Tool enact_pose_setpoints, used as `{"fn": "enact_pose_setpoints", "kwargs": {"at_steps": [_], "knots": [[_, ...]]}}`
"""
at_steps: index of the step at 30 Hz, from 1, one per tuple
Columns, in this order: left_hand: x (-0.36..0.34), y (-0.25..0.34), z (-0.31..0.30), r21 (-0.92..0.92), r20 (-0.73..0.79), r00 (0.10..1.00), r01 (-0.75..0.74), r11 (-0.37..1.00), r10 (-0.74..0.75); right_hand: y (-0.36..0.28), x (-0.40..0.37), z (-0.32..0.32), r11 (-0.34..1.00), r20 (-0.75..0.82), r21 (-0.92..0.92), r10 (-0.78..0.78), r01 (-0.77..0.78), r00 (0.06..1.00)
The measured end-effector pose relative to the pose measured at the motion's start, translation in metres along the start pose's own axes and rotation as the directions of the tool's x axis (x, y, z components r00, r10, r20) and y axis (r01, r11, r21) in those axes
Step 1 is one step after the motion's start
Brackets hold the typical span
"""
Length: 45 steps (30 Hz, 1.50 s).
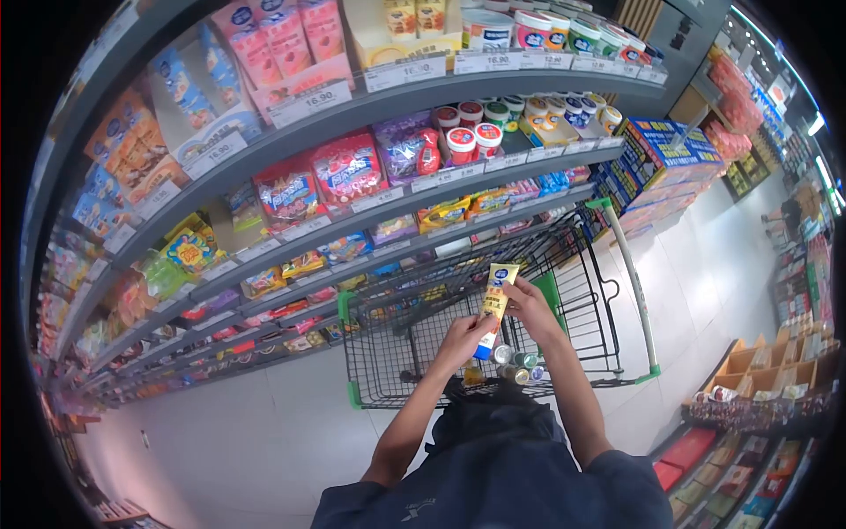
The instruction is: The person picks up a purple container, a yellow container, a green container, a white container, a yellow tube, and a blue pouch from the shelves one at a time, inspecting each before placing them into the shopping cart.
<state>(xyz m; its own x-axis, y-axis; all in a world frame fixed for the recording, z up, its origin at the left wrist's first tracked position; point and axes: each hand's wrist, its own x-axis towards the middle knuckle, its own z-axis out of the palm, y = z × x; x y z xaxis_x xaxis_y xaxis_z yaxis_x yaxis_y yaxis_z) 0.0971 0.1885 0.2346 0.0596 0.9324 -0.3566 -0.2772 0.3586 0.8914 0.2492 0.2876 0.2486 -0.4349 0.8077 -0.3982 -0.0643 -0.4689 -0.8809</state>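
Note:
A yellow squeeze tube with a blue cap is held over the shopping cart, its cap end pointing down toward me. My left hand is closed around the lower part near the cap. Higher up, my right hand grips the tube's other side near its flat end. Below my hands, several cans or jars with round lids sit in the cart, close to my body. A small yellowish item lies beside them, partly hidden by my clothing.
Curved store shelves with bagged sweets, tubs and pink tubes run across the front and left. Stacked boxes stand at the shelf's right end. A wooden display is at the lower right, beyond the tiled floor.

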Motion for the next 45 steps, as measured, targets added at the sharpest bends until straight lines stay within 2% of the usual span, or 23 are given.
{"fn": "enact_pose_setpoints", "kwargs": {"at_steps": [1,6,8,9,10,12,14,16,18,22,25,27,29,30,31,32,33,35,38,40,42,44,45], "knots": [[0.001,-0.005,0.001,0.091,-0.001,1.000,-0.028,0.995,0.028,0.003,-0.003,-0.001,0.999,0.005,0.042,-0.012,0.011,1.000],[0.007,-0.026,-0.005,0.158,0.002,1.000,-0.006,0.987,0.006,0.011,-0.012,-0.013,0.992,-0.030,0.125,-0.022,0.025,0.999],[0.009,-0.035,-0.006,0.091,0.085,0.996,0.024,0.996,-0.032,0.011,-0.020,-0.014,0.989,-0.034,0.147,-0.031,0.036,0.999],[0.009,-0.036,-0.008,0.081,0.155,0.982,0.096,0.992,-0.108,0.014,-0.023,-0.017,0.988,-0.032,0.146,-0.049,0.053,0.998],[0.008,-0.040,-0.005,0.079,0.161,0.980,0.106,0.991,-0.117,0.016,-0.025,-0.019,0.987,-0.028,0.143,-0.070,0.073,0.997],[0.009,-0.046,0.001,-0.047,0.212,0.952,0.235,0.971,-0.221,0.027,-0.025,-0.028,0.988,-0.050,0.140,-0.057,0.064,0.997],[0.011,-0.051,0.006,-0.097,0.219,0.953,0.235,0.967,-0.210,0.036,-0.027,-0.035,0.976,-0.063,0.213,-0.040,0.053,0.997],[0.015,-0.058,0.007,0.084,0.285,0.950,0.109,0.990,-0.129,0.036,-0.034,-0.036,0.982,-0.051,0.186,-0.036,0.045,0.998],[0.018,-0.067,0.009,0.142,0.290,0.948,0.094,0.985,-0.132,0.040,-0.039,-0.040,0.978,-0.086,0.208,-0.013,0.031,0.996],[0.025,-0.098,0.019,0.168,0.225,0.972,0.031,0.985,-0.069,0.053,-0.046,-0.052,0.985,-0.105,0.173,-0.003,0.021,0.995],[0.024,-0.096,0.026,0.432,0.102,0.995,-0.027,0.901,-0.019,0.066,-0.047,-0.064,0.975,-0.062,0.211,-0.060,0.072,0.996],[0.025,-0.100,0.033,0.452,0.105,0.994,-0.064,0.890,0.018,0.067,-0.049,-0.069,0.969,-0.054,0.226,-0.085,0.095,0.995],[0.029,-0.105,0.035,0.480,0.102,0.993,-0.099,0.872,0.056,0.061,-0.051,-0.071,0.980,-0.129,0.174,-0.077,0.099,0.989],[0.032,-0.106,0.037,0.460,0.166,0.986,-0.101,0.882,0.026,0.060,-0.050,-0.074,0.978,-0.128,0.180,-0.079,0.102,0.989],[0.034,-0.109,0.039,0.438,0.229,0.973,-0.098,0.893,-0.005,0.059,-0.050,-0.078,0.992,-0.191,0.088,-0.075,0.094,0.979],[0.034,-0.112,0.041,0.444,0.227,0.974,-0.094,0.891,-0.010,0.059,-0.049,-0.081,0.997,-0.253,-0.004,-0.075,0.077,0.965],[0.035,-0.112,0.044,0.428,0.237,0.971,-0.109,0.897,0.005,0.060,-0.049,-0.082,0.992,-0.277,0.013,-0.115,0.124,0.954],[0.037,-0.120,0.049,0.419,0.240,0.971,-0.120,0.900,0.018,0.079,-0.038,-0.105,0.989,-0.236,-0.044,-0.146,0.139,0.961],[0.047,-0.162,0.050,0.372,0.122,0.992,-0.038,0.927,-0.009,0.087,-0.034,-0.125,0.970,-0.209,-0.126,-0.230,0.207,0.950],[0.053,-0.183,0.049,0.358,0.085,0.996,-0.045,0.933,0.015,0.078,-0.041,-0.136,0.852,-0.166,-0.511,-0.230,0.116,0.959],[0.059,-0.197,0.052,0.358,0.076,0.997,-0.045,0.933,0.019,0.075,-0.047,-0.141,0.825,-0.134,-0.534,-0.298,0.184,0.945],[0.063,-0.218,0.056,0.360,0.070,0.997,-0.045,0.932,0.021,0.089,-0.046,-0.157,0.633,-0.111,-0.766,-0.301,0.111,0.947],[0.066,-0.235,0.057,0.450,-0.005,0.999,-0.029,0.892,0.035,0.105,-0.043,-0.165,0.625,-0.110,-0.770,-0.321,0.123,0.941]]}}
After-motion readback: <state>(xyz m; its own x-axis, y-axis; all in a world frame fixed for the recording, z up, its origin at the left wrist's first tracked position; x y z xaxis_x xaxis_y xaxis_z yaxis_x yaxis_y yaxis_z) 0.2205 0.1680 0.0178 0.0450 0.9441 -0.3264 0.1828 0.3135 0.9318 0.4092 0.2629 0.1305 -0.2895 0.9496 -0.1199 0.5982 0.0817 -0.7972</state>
